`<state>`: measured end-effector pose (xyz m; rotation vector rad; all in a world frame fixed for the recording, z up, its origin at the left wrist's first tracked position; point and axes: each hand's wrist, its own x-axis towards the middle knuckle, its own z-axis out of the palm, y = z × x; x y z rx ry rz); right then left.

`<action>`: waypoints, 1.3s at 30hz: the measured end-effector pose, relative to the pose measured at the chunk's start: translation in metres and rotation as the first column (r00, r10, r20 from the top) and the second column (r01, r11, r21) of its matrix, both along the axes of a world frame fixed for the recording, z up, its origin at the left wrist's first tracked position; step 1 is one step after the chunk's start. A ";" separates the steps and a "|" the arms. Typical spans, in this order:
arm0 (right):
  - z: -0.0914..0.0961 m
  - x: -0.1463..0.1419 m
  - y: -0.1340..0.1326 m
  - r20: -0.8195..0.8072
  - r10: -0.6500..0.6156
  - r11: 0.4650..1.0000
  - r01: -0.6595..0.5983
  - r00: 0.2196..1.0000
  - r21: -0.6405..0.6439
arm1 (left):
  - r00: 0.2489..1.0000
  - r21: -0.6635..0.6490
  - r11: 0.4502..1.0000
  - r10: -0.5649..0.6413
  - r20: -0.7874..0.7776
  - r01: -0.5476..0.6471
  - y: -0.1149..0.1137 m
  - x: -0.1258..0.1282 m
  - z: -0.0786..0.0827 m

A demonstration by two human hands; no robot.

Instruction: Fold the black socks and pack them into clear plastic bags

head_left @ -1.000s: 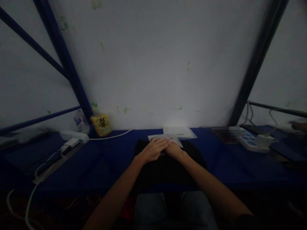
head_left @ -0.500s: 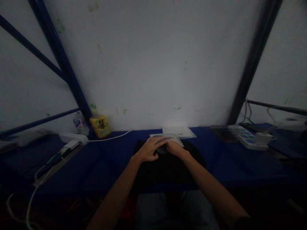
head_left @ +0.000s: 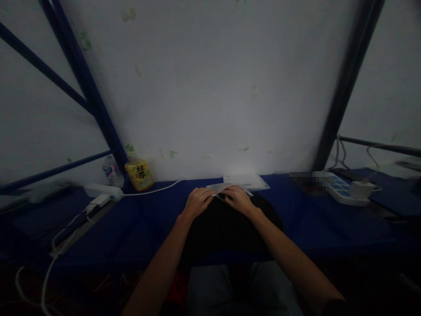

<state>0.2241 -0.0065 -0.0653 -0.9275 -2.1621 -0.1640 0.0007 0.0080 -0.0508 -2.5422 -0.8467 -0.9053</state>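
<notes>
My left hand point(head_left: 196, 202) and my right hand point(head_left: 238, 198) meet over a black mat point(head_left: 226, 228) on the blue table point(head_left: 148, 224). Both have their fingers curled on a thin clear plastic packet point(head_left: 219, 188), which is lifted slightly off the mat between them. A second flat pale packet point(head_left: 246, 181) lies just behind, near the wall. The scene is dim, so the packet's contents cannot be made out.
A yellow-labelled bottle point(head_left: 140, 173) and a small clear bottle point(head_left: 112, 170) stand at the back left by a blue frame post point(head_left: 98, 114). White chargers and cables point(head_left: 98, 197) trail off the left. A white power strip point(head_left: 345, 191) sits at the right.
My left hand lay flat with fingers stretched over the packet; now both hands have drawn apart a little and pinch the packet's edges, raising it.
</notes>
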 end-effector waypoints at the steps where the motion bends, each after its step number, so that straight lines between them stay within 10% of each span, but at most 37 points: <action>1: 0.001 0.001 -0.001 -0.010 -0.005 1.000 0.005 1.000 0.022 | 1.000 0.013 1.000 -0.003 0.004 0.003 -0.001 0.001 0.000; 16: 0.001 -0.012 -0.012 0.208 -0.110 0.969 0.058 0.972 0.242 | 0.998 0.074 0.997 -0.006 -0.060 0.010 -0.002 0.004 0.000; 39: 0.011 0.010 -0.006 0.076 -0.276 0.958 0.268 0.958 0.103 | 0.990 0.015 0.999 0.041 0.134 -0.043 0.004 -0.009 0.006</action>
